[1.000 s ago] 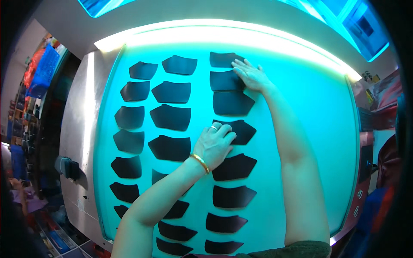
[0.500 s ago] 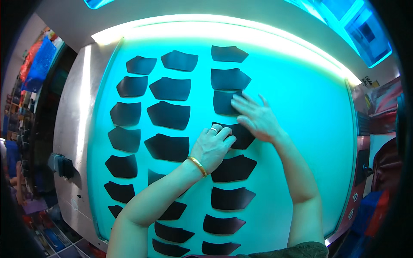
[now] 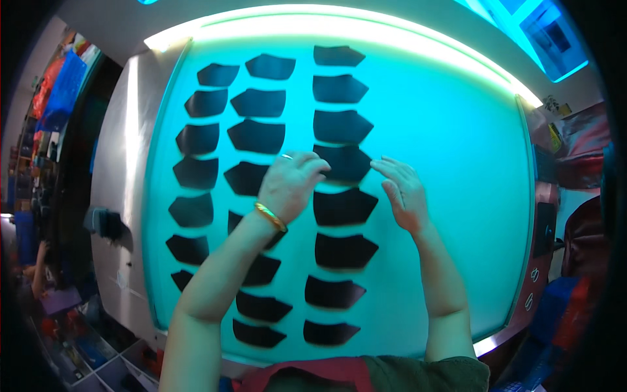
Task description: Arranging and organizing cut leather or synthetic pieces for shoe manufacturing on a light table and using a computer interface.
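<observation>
Dark, flat, five-sided pieces lie in three columns on a glowing turquoise table top (image 3: 450, 196). Over the gap between the middle and right columns, my left hand (image 3: 290, 186) has loosely bent fingers, their tips at the left edge of a dark piece (image 3: 344, 164); its thumb is hidden. My right hand (image 3: 405, 193) has its fingers stretched out and its thumb apart, fingertips by that piece's right point. Whether either hand touches it, I cannot tell. Another dark piece (image 3: 343, 127) lies just beyond, and a further one (image 3: 345, 208) nearer me. My left arm covers parts of the middle column.
A bright light strip (image 3: 353, 18) runs along the far edge. On the metal ledge (image 3: 124, 163) at the left stands a small dark object (image 3: 104, 223). Beyond the table's right edge are a dark red bag (image 3: 581, 228) and blue plastic (image 3: 555, 313).
My hands have drawn apart, the right one off the third piece of the right column, which now lies in line with its neighbours. The view has shifted, showing more of the near edge.
</observation>
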`<state>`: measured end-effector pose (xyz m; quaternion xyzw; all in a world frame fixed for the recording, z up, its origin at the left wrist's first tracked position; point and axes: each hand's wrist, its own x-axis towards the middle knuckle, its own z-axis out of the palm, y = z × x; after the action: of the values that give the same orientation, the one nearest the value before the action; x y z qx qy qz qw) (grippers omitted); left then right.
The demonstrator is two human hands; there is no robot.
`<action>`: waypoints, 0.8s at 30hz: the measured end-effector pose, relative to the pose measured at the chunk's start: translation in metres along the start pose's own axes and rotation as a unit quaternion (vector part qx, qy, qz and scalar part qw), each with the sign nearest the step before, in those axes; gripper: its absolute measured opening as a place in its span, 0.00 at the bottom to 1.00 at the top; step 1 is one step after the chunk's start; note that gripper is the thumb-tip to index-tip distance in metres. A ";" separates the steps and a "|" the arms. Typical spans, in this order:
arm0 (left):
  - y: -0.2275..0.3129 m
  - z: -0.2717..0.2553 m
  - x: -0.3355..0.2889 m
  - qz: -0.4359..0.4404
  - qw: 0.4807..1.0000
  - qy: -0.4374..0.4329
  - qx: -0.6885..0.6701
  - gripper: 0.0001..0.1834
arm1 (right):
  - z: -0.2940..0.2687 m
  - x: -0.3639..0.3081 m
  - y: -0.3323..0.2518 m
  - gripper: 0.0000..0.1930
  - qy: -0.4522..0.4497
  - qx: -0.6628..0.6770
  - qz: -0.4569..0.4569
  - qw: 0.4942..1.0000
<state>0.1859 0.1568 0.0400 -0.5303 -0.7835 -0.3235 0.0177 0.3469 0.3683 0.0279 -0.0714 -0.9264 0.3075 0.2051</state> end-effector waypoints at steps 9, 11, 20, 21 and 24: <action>0.096 -0.099 -0.224 -0.150 0.987 -0.047 0.003 0.11 | 0.052 -0.118 -0.044 0.31 -0.117 -0.076 0.128 0.982; 0.128 -0.107 -0.274 -0.196 0.980 -0.038 0.000 0.11 | 0.047 -0.119 -0.042 0.31 -0.105 -0.070 0.121 0.985; 0.219 -0.128 -0.409 -0.301 0.951 0.043 0.055 0.09 | 0.036 -0.169 -0.040 0.30 -0.118 0.015 0.132 0.984; 0.228 -0.128 -0.416 -0.308 0.948 0.054 0.056 0.09 | 0.034 -0.179 -0.044 0.30 -0.137 -0.029 0.148 0.979; 0.244 -0.122 -0.433 -0.316 0.947 0.054 0.037 0.10 | 0.033 -0.189 -0.064 0.30 -0.153 -0.112 0.124 0.974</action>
<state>0.5425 -0.2068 0.0954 -0.2366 -0.9202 -0.3108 -0.0235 0.5038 0.2502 -0.0207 -0.1601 -0.9594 0.2321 0.0124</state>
